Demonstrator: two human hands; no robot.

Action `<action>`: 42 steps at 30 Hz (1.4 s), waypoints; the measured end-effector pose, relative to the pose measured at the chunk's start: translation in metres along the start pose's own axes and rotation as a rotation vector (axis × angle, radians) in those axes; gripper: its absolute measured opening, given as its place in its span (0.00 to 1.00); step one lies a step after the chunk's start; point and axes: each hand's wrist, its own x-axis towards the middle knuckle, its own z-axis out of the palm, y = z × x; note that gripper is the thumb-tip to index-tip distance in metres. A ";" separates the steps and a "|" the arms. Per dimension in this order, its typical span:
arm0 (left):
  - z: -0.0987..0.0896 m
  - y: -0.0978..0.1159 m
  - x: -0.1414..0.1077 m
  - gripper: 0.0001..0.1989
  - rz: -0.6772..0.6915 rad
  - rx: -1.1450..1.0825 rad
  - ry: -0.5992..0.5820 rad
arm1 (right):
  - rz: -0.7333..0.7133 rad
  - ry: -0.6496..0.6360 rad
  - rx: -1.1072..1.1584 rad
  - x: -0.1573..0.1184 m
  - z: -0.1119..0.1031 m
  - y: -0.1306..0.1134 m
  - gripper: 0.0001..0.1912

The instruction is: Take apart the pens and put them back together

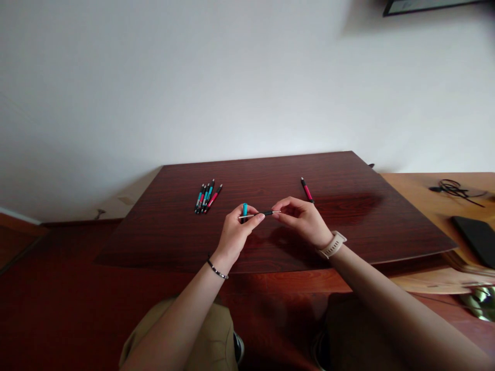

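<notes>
Over the front middle of the table, my left hand (238, 226) is closed around parts of a pen. Its thumb and fingers hold a black grip section (266, 212), and a thin pale pen refill (246, 216) sticks out to the left of it. A teal pen barrel (245, 209) stands upright between the same hand's fingers. My right hand (303, 219) pinches the thin metallic end (276, 212) on the right side of the grip section. The two hands are close together but apart.
Several teal, red and black pens (207, 197) lie grouped at the left on the dark wooden table (263, 180). One red and black pen (307, 189) lies beyond my right hand. At right, a lighter desk (410, 193) bears a black cable (456, 189) and a flat black object (474, 237).
</notes>
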 end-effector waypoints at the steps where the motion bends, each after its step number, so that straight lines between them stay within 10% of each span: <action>1: 0.001 0.000 0.000 0.18 -0.001 -0.013 0.000 | 0.004 -0.003 -0.016 0.000 0.000 -0.001 0.15; 42: 0.002 0.004 -0.001 0.19 -0.021 -0.051 -0.029 | 0.015 -0.127 -0.116 -0.002 -0.002 -0.003 0.16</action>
